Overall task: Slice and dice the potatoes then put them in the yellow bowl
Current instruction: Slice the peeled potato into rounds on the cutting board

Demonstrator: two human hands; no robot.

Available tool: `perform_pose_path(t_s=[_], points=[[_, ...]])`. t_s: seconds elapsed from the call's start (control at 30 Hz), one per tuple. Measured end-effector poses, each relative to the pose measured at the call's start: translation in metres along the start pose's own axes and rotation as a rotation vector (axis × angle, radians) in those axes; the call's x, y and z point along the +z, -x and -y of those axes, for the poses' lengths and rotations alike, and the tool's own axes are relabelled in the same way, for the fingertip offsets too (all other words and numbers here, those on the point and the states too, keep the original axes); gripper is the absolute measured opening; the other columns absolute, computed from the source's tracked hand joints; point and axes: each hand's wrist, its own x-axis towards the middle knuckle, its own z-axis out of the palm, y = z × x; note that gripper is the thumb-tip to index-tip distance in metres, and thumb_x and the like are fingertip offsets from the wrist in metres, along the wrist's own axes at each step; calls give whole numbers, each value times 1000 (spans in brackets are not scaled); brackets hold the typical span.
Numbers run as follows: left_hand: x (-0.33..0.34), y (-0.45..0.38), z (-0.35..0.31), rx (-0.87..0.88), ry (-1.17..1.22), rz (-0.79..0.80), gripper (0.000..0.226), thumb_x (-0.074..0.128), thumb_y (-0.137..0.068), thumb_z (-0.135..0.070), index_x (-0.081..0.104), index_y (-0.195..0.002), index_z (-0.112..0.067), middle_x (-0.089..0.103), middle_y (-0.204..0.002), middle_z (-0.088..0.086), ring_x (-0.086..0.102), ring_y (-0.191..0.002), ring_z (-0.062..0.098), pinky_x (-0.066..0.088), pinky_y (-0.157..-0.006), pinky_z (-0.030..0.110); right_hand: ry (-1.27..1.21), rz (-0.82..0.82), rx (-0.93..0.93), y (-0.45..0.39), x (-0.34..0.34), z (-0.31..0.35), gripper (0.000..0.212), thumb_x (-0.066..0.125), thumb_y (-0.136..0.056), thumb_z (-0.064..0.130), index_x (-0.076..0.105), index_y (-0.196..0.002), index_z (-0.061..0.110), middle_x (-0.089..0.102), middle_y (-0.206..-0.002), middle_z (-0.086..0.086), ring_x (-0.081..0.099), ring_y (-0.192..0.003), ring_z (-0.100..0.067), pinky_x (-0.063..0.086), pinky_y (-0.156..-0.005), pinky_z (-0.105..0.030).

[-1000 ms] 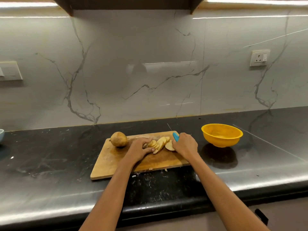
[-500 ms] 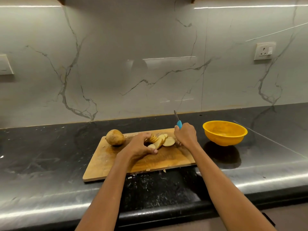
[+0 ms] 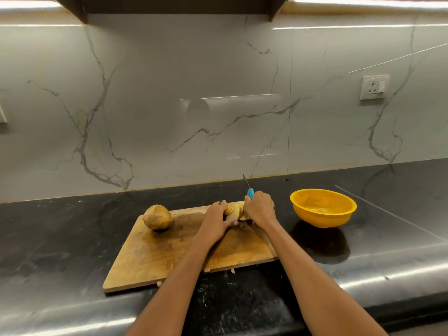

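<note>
From the head camera, a glossy black counter [image 3: 60,238] ran beneath a grey marble-veined wall [image 3: 169,93] with a white socket [image 3: 373,87] at upper right. At centre lay a wooden cutting board [image 3: 169,258] bearing a whole potato [image 3: 157,217]. The left hand [image 3: 215,220] cupped potato slices [image 3: 234,210]; the right hand [image 3: 260,209] gripped a blue-handled knife [image 3: 249,192], blade pointing up. The yellow bowl [image 3: 323,208] stood right of the board.
</note>
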Motion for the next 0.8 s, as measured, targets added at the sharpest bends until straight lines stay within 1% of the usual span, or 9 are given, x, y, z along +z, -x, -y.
perform_pose_path(t_s=[0.07,0.17,0.27,0.33,0.43,0.47,0.53,0.67,0.8], points=[[-3,-6,-4,-15,7,20,66,66,-85,-27,36,-141,-10,41,-143,7,40,-130,21,33,-107,30,42,1,-22,-5,0,-1,34,46,-100,29,57,-115,1,63,-106,-11,55,-82,-14,39,-65,-23],[-16,-10,2,-46,84,55,61,69,-82,-24,43,-137,-12,47,-138,7,50,-120,24,42,-96,30,157,-29,-66,-7,-5,-1,36,45,-100,30,55,-118,1,62,-110,-13,61,-94,-21,40,-69,-24],[-33,-2,14,-83,221,-28,59,70,-82,-22,47,-136,-10,52,-136,7,49,-123,23,41,-100,33,181,-109,-83,-5,-12,-4,35,44,-100,30,55,-115,0,63,-106,-13,63,-94,-24,42,-68,-26],[-44,8,23,-93,246,-42,49,70,-82,-16,55,-128,-9,61,-124,7,56,-115,21,43,-100,34,166,-146,-105,-2,-14,-4,33,43,-101,30,54,-112,1,63,-102,-13,63,-90,-23,40,-66,-25],[-58,25,33,-86,248,119,38,71,-80,-10,64,-117,-12,69,-105,2,62,-98,14,48,-97,36,149,-165,-173,6,-14,-1,32,42,-101,32,53,-109,3,64,-97,-12,61,-80,-21,39,-63,-24],[-60,28,34,-81,226,173,41,71,-79,-10,63,-119,-12,69,-106,2,61,-98,13,48,-97,35,135,-167,-197,8,-13,1,32,42,-101,33,54,-108,4,64,-95,-12,59,-76,-19,39,-62,-24],[-59,32,33,-67,155,214,46,71,-80,-10,60,-124,-13,66,-112,2,59,-99,12,47,-95,30,105,-161,-231,11,-12,3,32,43,-101,32,54,-108,4,64,-93,-11,54,-70,-14,38,-61,-22],[-47,33,21,-15,94,107,43,70,-81,-12,60,-123,-16,66,-113,2,58,-94,8,49,-88,24,43,-166,-264,14,-10,3,33,45,-100,32,56,-110,3,64,-90,-10,53,-68,-11,40,-60,-20],[-29,31,1,95,197,13,41,67,-84,-12,59,-124,-14,66,-115,3,58,-100,7,47,-90,21,-13,-180,-246,10,-10,3,32,46,-99,32,56,-105,2,57,-81,-5,53,-65,-12,39,-58,-21]])
